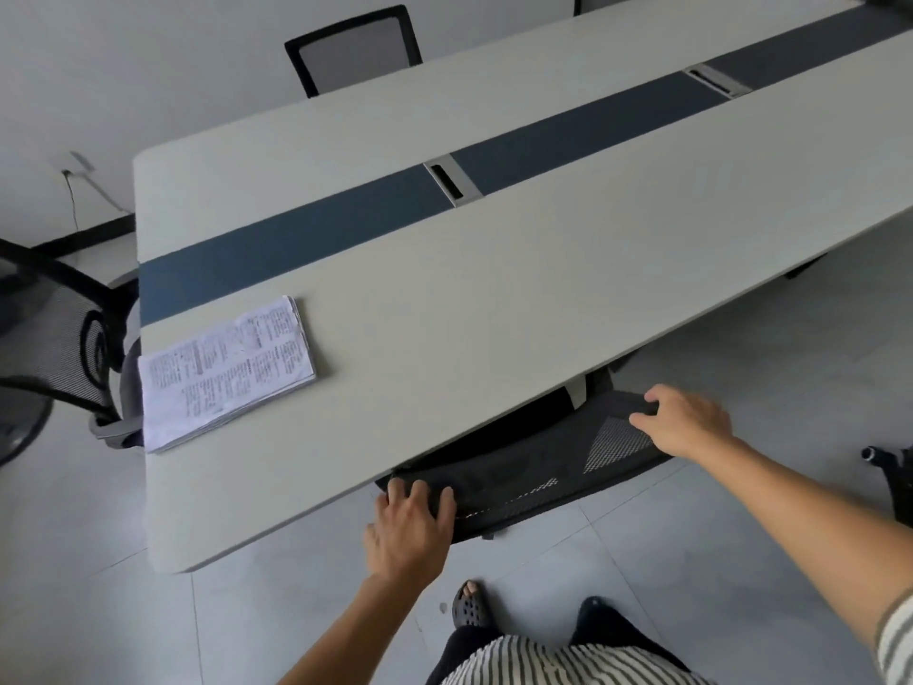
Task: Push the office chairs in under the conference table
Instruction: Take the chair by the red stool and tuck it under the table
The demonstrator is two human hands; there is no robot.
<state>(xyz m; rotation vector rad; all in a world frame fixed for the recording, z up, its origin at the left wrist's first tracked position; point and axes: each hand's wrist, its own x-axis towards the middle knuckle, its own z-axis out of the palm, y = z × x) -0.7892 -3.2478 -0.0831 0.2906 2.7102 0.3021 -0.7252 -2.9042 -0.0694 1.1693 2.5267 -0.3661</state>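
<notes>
Grey tiled floor (691,561) fills the bottom of the frame, w/ a sandalled foot (468,608) at bottom centre, just short of the nearest chair. Above it, both hands sit on the top rail of a black mesh office chair (533,472) at lower centre: left hand (407,529) is wrapped over the rail's left end, fingers curled on top; right hand (684,420) is closed over the right end, well apart from the left. That chair's backrest sits right up against the near edge of the conference table (494,289), seat hidden under the top, so this one looks about fully in, maybe a last nudge left. At the right edge, a dark caster or chair base (894,467) pokes into view on open floor, prob. another chair not yet pushed in, though too little shows to be sure. On the tabletop at left-centre lies a stack of printed papers (227,373), nr the table's short end. At the far left, a second mesh chair (54,333) stands at that short end, backrest clear of the edge and angled, so it seems to need pushing in. Upper centre, a third chair (355,49) on the far side has its backrest close behind the table's far edge, apparently tucked already. Est.: one or two chairs done, at least one left.
</notes>
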